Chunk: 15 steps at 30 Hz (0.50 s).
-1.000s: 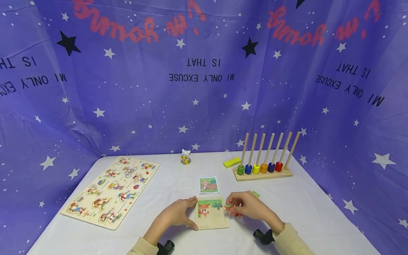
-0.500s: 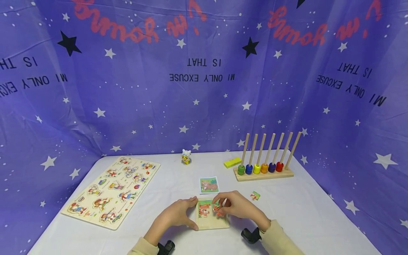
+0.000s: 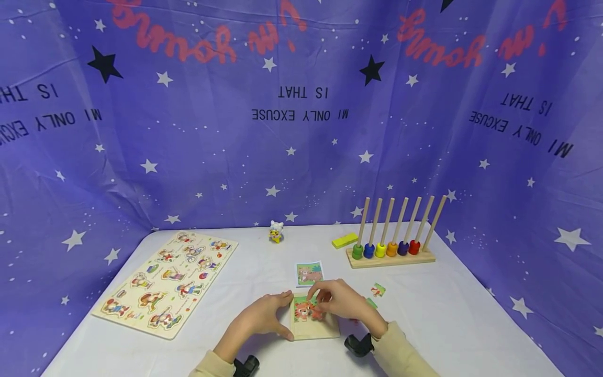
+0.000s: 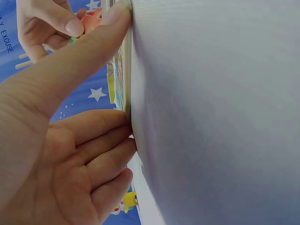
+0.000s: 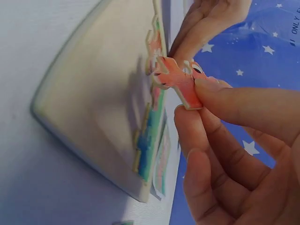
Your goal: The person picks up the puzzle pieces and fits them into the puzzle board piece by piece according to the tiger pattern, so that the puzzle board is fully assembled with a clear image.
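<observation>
A small wooden puzzle tray (image 3: pixel 314 327) with a partly built tiger picture lies on the white table in front of me. My left hand (image 3: pixel 264 315) rests against its left edge, thumb and fingers straight along the side (image 4: pixel 117 28). My right hand (image 3: pixel 335 299) hovers over the tray and pinches an orange tiger puzzle piece (image 5: pixel 176 80) between thumb and forefinger, just above the laid pieces (image 5: pixel 151 122). A loose piece (image 3: pixel 377 289) lies on the table to the right.
A reference picture card (image 3: pixel 309 273) lies just behind the tray. A large wooden peg puzzle board (image 3: pixel 165 283) is at the left. A peg rack with coloured rings (image 3: pixel 391 246), a yellow block (image 3: pixel 344 241) and a small toy figure (image 3: pixel 275 232) stand at the back.
My right hand has carried the orange piece leftward from beside the tray to above its picture area. The left hand has stayed on the tray's left edge.
</observation>
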Each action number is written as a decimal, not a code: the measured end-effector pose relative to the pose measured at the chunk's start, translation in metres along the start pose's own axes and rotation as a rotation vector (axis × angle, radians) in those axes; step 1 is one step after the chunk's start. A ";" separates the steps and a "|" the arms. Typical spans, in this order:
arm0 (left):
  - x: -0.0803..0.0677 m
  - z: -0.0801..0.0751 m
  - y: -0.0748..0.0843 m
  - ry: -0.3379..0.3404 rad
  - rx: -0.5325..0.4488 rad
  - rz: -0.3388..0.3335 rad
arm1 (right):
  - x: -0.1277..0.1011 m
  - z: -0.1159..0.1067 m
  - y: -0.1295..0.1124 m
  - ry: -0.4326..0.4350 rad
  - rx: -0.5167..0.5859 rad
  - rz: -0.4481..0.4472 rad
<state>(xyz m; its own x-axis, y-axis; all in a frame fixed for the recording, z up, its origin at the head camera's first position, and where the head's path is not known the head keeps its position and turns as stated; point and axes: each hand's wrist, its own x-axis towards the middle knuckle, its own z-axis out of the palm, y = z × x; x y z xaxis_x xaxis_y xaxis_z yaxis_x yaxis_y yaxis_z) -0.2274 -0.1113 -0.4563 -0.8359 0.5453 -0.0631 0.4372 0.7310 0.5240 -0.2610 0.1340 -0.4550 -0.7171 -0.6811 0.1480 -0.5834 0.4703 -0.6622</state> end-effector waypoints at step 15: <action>0.002 0.002 -0.002 0.002 0.003 0.012 | -0.001 0.006 0.010 0.010 0.039 -0.012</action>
<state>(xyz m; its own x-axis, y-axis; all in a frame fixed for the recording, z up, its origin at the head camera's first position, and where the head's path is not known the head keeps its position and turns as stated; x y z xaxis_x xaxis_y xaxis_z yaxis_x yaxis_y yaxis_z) -0.2293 -0.1114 -0.4590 -0.8314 0.5529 -0.0551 0.4481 0.7258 0.5220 -0.2641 0.1363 -0.4661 -0.7143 -0.6805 0.1634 -0.5764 0.4397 -0.6888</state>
